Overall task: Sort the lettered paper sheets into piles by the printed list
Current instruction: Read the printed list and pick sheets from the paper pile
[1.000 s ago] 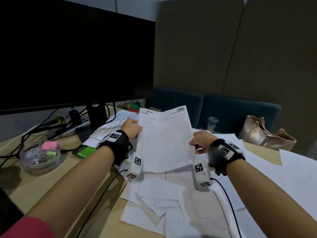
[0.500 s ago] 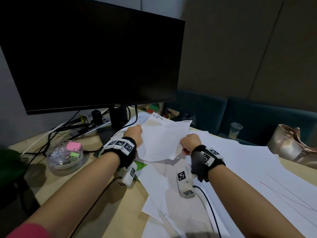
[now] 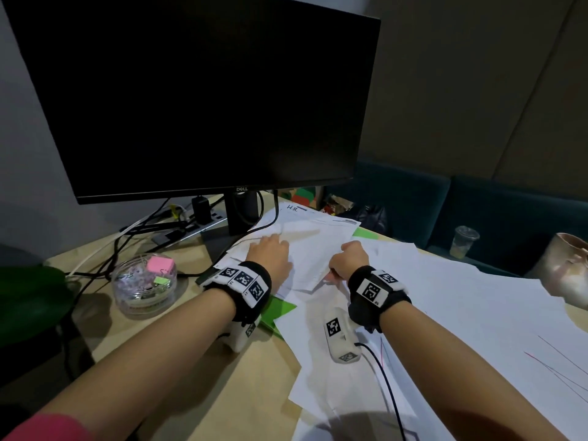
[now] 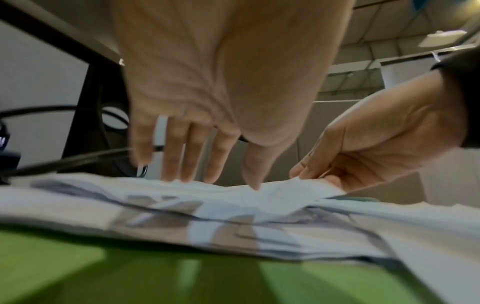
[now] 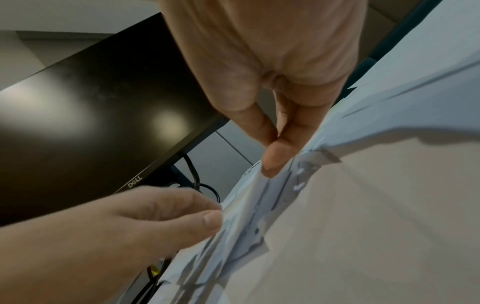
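The sheet (image 3: pixel 313 249), held upright 1 second ago, now lies on the pile marked "H.R." by the monitor (image 3: pixel 203 97) foot, so this sheet looks sorted. Left hand (image 3: pixel 270 254) rests flat on it, fingers straight; right hand (image 3: pixel 351 259) pinches its near corner. Cables crowd the pile's left edge; loose sheets (image 3: pixel 445 313) cover the surface to the right.

The sheets (image 3: pixel 311 249) under my hands are thin matt white paper, slightly creased. The table (image 3: pixel 197 361) looks like smooth pale wood, perhaps laminate. The monitor (image 3: pixel 197 97) is matt black plastic; the bowl (image 3: pixel 144 281) is clear and glossy.
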A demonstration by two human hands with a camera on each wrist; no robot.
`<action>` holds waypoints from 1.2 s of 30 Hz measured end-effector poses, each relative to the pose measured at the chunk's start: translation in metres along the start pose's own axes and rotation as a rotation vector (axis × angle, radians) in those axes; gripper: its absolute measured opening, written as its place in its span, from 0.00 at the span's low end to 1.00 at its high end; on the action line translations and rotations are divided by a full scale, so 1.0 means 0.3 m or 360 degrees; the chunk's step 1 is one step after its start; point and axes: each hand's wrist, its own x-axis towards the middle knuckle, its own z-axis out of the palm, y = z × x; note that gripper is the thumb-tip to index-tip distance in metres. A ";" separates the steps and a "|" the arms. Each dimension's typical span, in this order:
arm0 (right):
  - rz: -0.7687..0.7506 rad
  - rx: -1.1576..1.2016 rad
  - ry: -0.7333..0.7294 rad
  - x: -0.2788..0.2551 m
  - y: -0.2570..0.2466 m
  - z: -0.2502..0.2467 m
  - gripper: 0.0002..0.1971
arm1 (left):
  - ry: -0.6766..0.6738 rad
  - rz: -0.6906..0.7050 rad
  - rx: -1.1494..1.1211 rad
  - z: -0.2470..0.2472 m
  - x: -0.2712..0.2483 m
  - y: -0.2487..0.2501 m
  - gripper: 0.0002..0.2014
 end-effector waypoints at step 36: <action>0.0302 -0.1092 0.0052 -0.173 0.283 -0.717 0.10 | -0.0523 0.0269 -0.0262 -0.100 -0.123 0.387 0.25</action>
